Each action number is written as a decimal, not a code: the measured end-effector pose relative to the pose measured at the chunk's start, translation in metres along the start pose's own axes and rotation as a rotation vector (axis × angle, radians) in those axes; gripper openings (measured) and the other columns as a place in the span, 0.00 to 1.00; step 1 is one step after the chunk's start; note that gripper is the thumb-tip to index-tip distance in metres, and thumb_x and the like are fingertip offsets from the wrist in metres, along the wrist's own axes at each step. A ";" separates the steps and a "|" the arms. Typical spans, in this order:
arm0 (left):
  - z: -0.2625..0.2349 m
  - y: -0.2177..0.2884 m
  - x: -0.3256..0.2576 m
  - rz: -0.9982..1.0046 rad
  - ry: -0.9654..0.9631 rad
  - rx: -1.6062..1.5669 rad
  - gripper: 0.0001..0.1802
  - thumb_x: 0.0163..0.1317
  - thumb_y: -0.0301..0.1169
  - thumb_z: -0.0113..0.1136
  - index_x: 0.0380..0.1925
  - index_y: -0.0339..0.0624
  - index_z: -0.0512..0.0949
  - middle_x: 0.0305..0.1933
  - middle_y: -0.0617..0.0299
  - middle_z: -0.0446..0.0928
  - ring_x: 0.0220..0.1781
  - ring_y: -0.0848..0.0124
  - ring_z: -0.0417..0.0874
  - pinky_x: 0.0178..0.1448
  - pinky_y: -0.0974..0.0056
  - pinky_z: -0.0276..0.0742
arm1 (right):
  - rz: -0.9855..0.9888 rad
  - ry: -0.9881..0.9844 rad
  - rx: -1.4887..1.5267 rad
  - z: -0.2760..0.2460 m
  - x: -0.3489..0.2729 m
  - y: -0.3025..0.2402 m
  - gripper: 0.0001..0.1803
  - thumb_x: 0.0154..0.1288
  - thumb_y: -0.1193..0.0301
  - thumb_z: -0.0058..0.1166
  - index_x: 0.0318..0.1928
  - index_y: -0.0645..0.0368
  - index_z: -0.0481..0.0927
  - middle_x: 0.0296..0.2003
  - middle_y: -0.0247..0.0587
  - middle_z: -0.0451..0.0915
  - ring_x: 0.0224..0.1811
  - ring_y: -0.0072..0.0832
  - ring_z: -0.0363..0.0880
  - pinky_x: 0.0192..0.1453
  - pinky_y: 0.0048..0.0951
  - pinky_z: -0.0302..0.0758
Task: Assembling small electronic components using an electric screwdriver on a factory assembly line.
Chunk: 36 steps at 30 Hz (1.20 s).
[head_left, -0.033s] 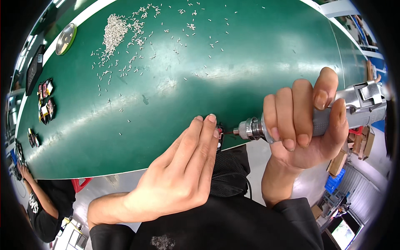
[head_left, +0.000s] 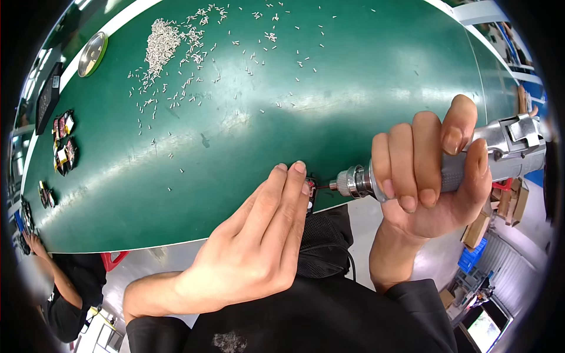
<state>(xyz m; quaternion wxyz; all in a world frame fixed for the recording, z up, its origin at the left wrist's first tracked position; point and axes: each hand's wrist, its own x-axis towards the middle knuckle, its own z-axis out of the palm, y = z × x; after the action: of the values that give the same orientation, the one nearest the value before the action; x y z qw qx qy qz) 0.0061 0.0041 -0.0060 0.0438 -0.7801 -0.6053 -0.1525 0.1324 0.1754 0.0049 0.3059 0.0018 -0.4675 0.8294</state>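
Note:
My right hand is wrapped round a grey electric screwdriver, held almost level, its bit pointing left. The thin reddish bit reaches a small black device with a red circuit board near the table's front edge. My left hand lies over the device's left side, its fingers stretched and close together, fingertips holding it. Those fingers hide much of the device, and my left thumb does not show. Whether the bit sits in a screw is too small to tell.
On the green table, a pile of small metal screws spreads into loose ones. To the left are a round green-rimmed dish, a black tray and several similar devices. Another person's arm reaches in at the far left.
The other person at the far left has shifted slightly. My hands, the electric screwdriver and the device have kept their places.

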 end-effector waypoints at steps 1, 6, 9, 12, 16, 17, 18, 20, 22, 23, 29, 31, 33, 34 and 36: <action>-0.001 0.000 0.000 -0.017 -0.007 -0.042 0.20 0.41 0.21 0.58 0.38 0.19 0.79 0.47 0.38 0.78 0.49 0.52 0.80 0.52 0.60 0.80 | 0.005 0.001 0.000 -0.001 0.000 0.001 0.11 0.74 0.61 0.38 0.39 0.56 0.65 0.15 0.29 0.65 0.15 0.20 0.64 0.26 0.26 0.66; 0.000 0.001 0.001 -0.048 -0.003 -0.103 0.20 0.41 0.18 0.59 0.38 0.18 0.78 0.48 0.37 0.77 0.49 0.51 0.80 0.50 0.58 0.82 | 0.026 -0.009 -0.023 -0.001 0.001 0.002 0.12 0.74 0.61 0.39 0.37 0.55 0.64 0.15 0.28 0.64 0.15 0.19 0.64 0.26 0.25 0.68; 0.001 -0.001 0.000 -0.075 0.002 -0.163 0.20 0.41 0.19 0.59 0.38 0.18 0.78 0.47 0.38 0.78 0.49 0.51 0.80 0.50 0.58 0.82 | 0.059 -0.044 -0.132 0.003 0.004 -0.002 0.11 0.73 0.62 0.41 0.36 0.55 0.64 0.14 0.27 0.64 0.14 0.18 0.64 0.25 0.23 0.68; 0.004 -0.003 -0.002 -0.025 0.048 -0.118 0.20 0.40 0.19 0.59 0.38 0.18 0.78 0.47 0.38 0.77 0.48 0.51 0.80 0.49 0.58 0.82 | 0.079 -0.080 -0.251 0.014 0.009 -0.004 0.10 0.72 0.63 0.44 0.36 0.54 0.64 0.13 0.26 0.65 0.13 0.18 0.64 0.24 0.22 0.68; 0.003 -0.006 -0.002 0.013 0.044 -0.073 0.21 0.39 0.22 0.59 0.37 0.20 0.80 0.46 0.39 0.78 0.49 0.52 0.80 0.52 0.59 0.80 | 0.098 -0.057 -0.283 0.021 0.007 -0.004 0.11 0.70 0.65 0.48 0.35 0.56 0.64 0.12 0.26 0.65 0.12 0.17 0.63 0.21 0.22 0.66; 0.002 -0.006 -0.002 0.034 0.045 -0.058 0.20 0.39 0.25 0.58 0.35 0.21 0.81 0.45 0.40 0.79 0.49 0.54 0.79 0.54 0.60 0.78 | 0.092 -0.060 -0.282 0.022 0.007 -0.004 0.11 0.70 0.65 0.48 0.35 0.56 0.64 0.12 0.26 0.65 0.12 0.17 0.63 0.21 0.22 0.66; 0.001 -0.006 -0.001 0.036 0.044 -0.053 0.20 0.39 0.25 0.58 0.35 0.21 0.81 0.45 0.40 0.79 0.49 0.54 0.79 0.54 0.60 0.78 | 0.093 -0.086 -0.301 0.022 0.008 -0.005 0.10 0.69 0.66 0.49 0.35 0.57 0.64 0.13 0.27 0.65 0.12 0.18 0.63 0.21 0.22 0.65; 0.000 -0.004 -0.001 0.027 0.044 -0.059 0.21 0.40 0.25 0.58 0.36 0.20 0.80 0.46 0.40 0.78 0.50 0.54 0.78 0.55 0.60 0.77 | 0.090 -0.133 -0.334 0.020 0.010 -0.005 0.09 0.66 0.69 0.50 0.34 0.58 0.65 0.13 0.28 0.65 0.13 0.18 0.63 0.21 0.22 0.64; -0.002 -0.003 -0.003 0.016 0.022 -0.074 0.22 0.40 0.24 0.58 0.37 0.20 0.80 0.47 0.40 0.78 0.51 0.54 0.78 0.55 0.60 0.77 | 0.086 -0.181 -0.369 0.018 0.012 -0.004 0.08 0.64 0.71 0.51 0.34 0.59 0.66 0.14 0.29 0.65 0.13 0.18 0.62 0.21 0.22 0.63; -0.002 -0.002 -0.004 -0.001 0.004 -0.095 0.22 0.40 0.24 0.58 0.38 0.20 0.80 0.48 0.40 0.78 0.52 0.54 0.78 0.56 0.60 0.77 | 0.083 -0.206 -0.388 0.017 0.013 -0.004 0.08 0.63 0.72 0.52 0.33 0.59 0.66 0.14 0.30 0.66 0.13 0.18 0.62 0.21 0.22 0.62; -0.007 0.001 0.000 -0.014 0.003 -0.074 0.20 0.43 0.23 0.59 0.39 0.20 0.79 0.48 0.41 0.78 0.53 0.54 0.77 0.56 0.61 0.77 | 0.076 -0.295 -0.244 0.010 0.014 -0.003 0.10 0.56 0.75 0.59 0.29 0.61 0.69 0.14 0.32 0.68 0.13 0.21 0.65 0.19 0.24 0.61; -0.011 0.001 0.000 -0.015 -0.009 -0.087 0.20 0.44 0.23 0.59 0.40 0.21 0.79 0.49 0.42 0.78 0.54 0.55 0.77 0.56 0.61 0.77 | 0.064 -0.385 -0.211 0.008 0.020 -0.002 0.11 0.51 0.76 0.65 0.23 0.62 0.72 0.14 0.35 0.73 0.13 0.24 0.68 0.18 0.26 0.62; -0.014 -0.001 0.001 -0.024 -0.025 -0.090 0.21 0.45 0.23 0.59 0.40 0.21 0.79 0.49 0.42 0.78 0.54 0.55 0.77 0.56 0.62 0.77 | 0.025 -0.458 -0.142 0.006 0.025 0.002 0.10 0.51 0.76 0.65 0.24 0.62 0.74 0.15 0.36 0.74 0.13 0.25 0.69 0.18 0.26 0.63; -0.018 -0.003 0.002 -0.008 -0.037 -0.116 0.21 0.45 0.23 0.58 0.41 0.21 0.78 0.50 0.42 0.77 0.55 0.55 0.77 0.56 0.62 0.77 | -0.005 -0.530 -0.064 0.009 0.029 0.005 0.09 0.50 0.76 0.66 0.24 0.63 0.76 0.15 0.36 0.75 0.12 0.25 0.69 0.18 0.27 0.63; -0.016 -0.009 -0.006 0.024 -0.011 -0.100 0.21 0.45 0.23 0.59 0.43 0.24 0.77 0.51 0.46 0.76 0.55 0.55 0.77 0.51 0.60 0.80 | -0.016 -0.600 0.071 0.007 0.036 0.004 0.09 0.50 0.74 0.67 0.26 0.65 0.80 0.20 0.44 0.80 0.16 0.29 0.75 0.20 0.28 0.68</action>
<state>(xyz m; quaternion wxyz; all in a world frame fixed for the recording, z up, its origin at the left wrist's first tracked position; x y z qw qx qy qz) -0.0069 -0.0033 0.0059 0.0033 -0.7892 -0.5878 -0.1779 0.0996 0.1867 0.0162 0.1605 0.2614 -0.5075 0.8052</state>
